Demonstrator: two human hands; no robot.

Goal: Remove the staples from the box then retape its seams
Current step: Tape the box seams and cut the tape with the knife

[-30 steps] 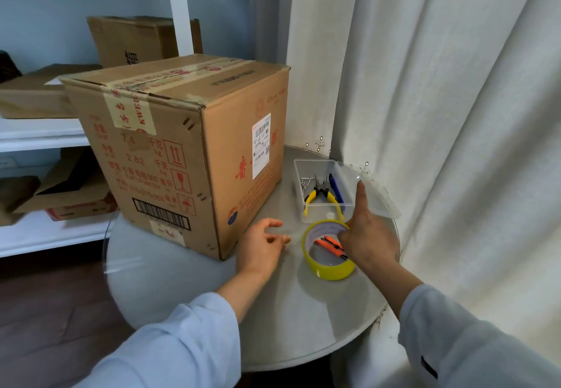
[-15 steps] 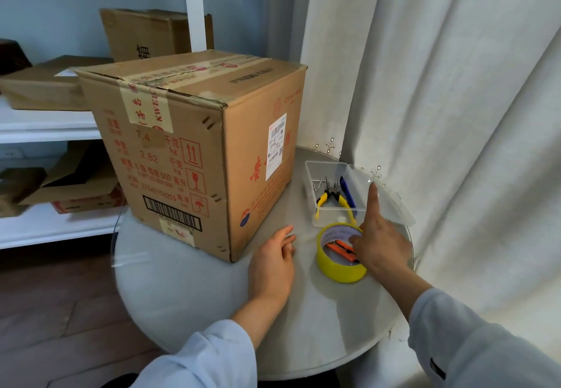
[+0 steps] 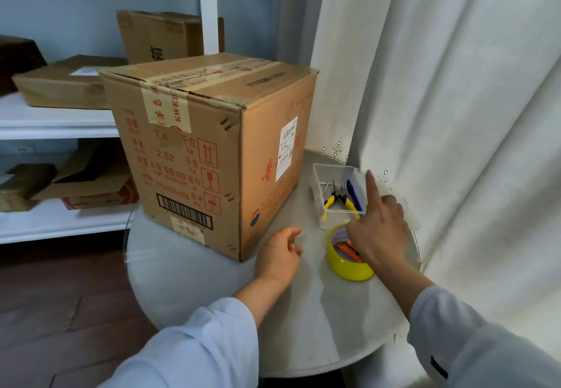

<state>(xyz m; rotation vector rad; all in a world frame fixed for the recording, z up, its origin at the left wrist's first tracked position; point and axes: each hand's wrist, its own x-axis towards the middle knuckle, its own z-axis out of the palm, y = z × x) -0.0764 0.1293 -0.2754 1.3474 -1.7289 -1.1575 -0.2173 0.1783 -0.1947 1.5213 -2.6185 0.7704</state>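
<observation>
Neither hand holds anything: right hand hovers over the tape roll with index finger pointing straight up past the tray, other fingers curled in; left hand rests on the table just beside the box's near corner, fingers loosely curled. Round grey table carries everything. Cardboard box stands upright at the table's back left, old tape across its top seam and down the front, staples visible along its right front edge. White curtain hangs on the right. Clear plastic tray sits right of the box, holding yellow-handled pliers, a blue pen and some loose metal bits. Yellow tape roll lies flat just in front of the tray, an orange cutter inside its core.
</observation>
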